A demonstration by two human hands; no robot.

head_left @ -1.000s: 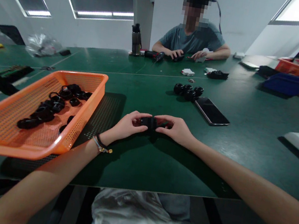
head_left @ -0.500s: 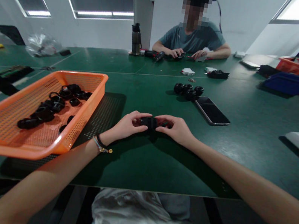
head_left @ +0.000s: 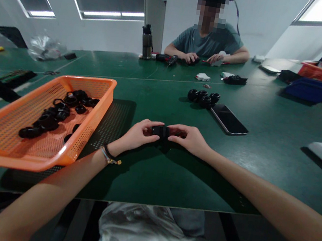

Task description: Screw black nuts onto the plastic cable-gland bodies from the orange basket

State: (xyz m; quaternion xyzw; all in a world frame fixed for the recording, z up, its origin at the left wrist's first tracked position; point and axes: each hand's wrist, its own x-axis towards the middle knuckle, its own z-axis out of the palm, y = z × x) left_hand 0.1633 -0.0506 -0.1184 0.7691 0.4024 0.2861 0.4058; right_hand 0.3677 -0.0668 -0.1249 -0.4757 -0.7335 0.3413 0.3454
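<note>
Both forearms stretched forward, left hand (head_left: pixel 135 134) and right hand (head_left: pixel 191 140) fingertips meeting, fingers curled

Your arms are bare from what shows, no sleeves in view on either side. Your left hand (head_left: pixel 136 135) has no glove, nor your right hand (head_left: pixel 191 140); no rings visible, tho fingers are small in frame. On your left wrist you wear bracelets (head_left: pixel 109 155): a thin dark band, a lighter braided one w/ a small gold-coloured charm hanging off. Right wrist bare. At the bottom edge, a pale, whitish garment (head_left: pixel 157 235) covers your lap, creased & loose, w/ a grey-blue bit above it.
</note>
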